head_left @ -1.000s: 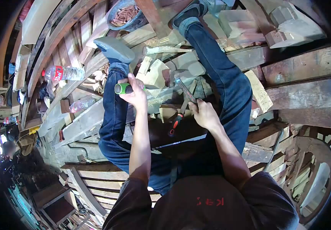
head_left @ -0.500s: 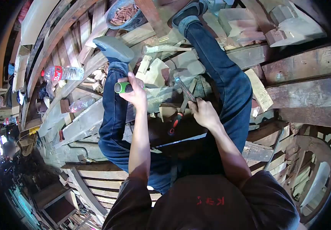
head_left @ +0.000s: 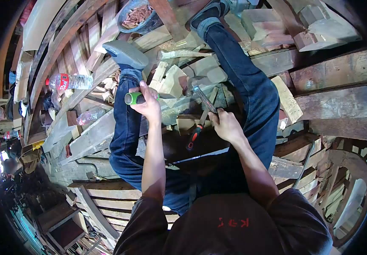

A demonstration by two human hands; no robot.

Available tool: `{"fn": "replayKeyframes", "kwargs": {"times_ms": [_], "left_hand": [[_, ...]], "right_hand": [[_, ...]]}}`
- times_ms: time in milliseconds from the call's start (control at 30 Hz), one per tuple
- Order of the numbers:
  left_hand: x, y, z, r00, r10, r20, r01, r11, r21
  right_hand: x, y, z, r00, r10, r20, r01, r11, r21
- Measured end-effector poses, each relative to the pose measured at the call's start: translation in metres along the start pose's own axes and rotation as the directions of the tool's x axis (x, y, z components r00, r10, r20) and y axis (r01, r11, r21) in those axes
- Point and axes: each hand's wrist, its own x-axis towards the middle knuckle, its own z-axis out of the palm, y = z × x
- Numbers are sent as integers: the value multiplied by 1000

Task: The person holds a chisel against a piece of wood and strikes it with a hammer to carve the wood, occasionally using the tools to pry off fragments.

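My left hand point(head_left: 149, 104) is closed around a green-and-black tool handle point(head_left: 133, 98) above my left shin. The handle's butt points left, and I cannot make out its working end. My right hand point(head_left: 227, 126) grips the shaft of a hammer point(head_left: 204, 100) between my knees. Its metal head lies up and to the left, near the wood blocks. Just left of that hand rests a tool with a red-and-black handle point(head_left: 195, 137), its long blade running up under the hammer. Pale wood blocks point(head_left: 175, 81) lie between my legs.
A bucket of wood pieces point(head_left: 137, 18) stands beyond my left foot. Plastic bottles, one with a red label point(head_left: 69, 81), lie at the left. Heavy planks point(head_left: 336, 104) stretch along the right, and a curved wooden frame point(head_left: 353, 165) stands lower right.
My left hand has shifted slightly left, and the green-and-black handle has turned a little so more of its side shows. My right hand and the hammer look nearly still.
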Motion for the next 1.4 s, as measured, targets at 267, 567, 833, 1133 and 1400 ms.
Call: {"fn": "replayKeyframes", "kwargs": {"times_ms": [267, 567, 833, 1133, 1400], "left_hand": [[0, 0, 1, 1000, -3, 19, 3, 1000, 22], [0, -2, 3, 1000, -28, -2, 28, 1000, 4], [1, -23, 1, 999, 27, -32, -20, 977, 213], [-2, -3, 7, 997, 73, 34, -79, 969, 235], [3, -14, -1, 987, 127, 95, -151, 936, 319]], "right_hand": [[1, 2, 1, 1000, -27, -12, 27, 1000, 4], [1, 5, 4, 999, -22, -49, 23, 999, 25], [-17, -51, -46, 958, -224, -180, 234, 972, 34], [-70, -162, -102, 850, -497, -173, 460, 861, -216], [-66, -185, -116, 836, -547, 35, 500, 735, -458]]}}
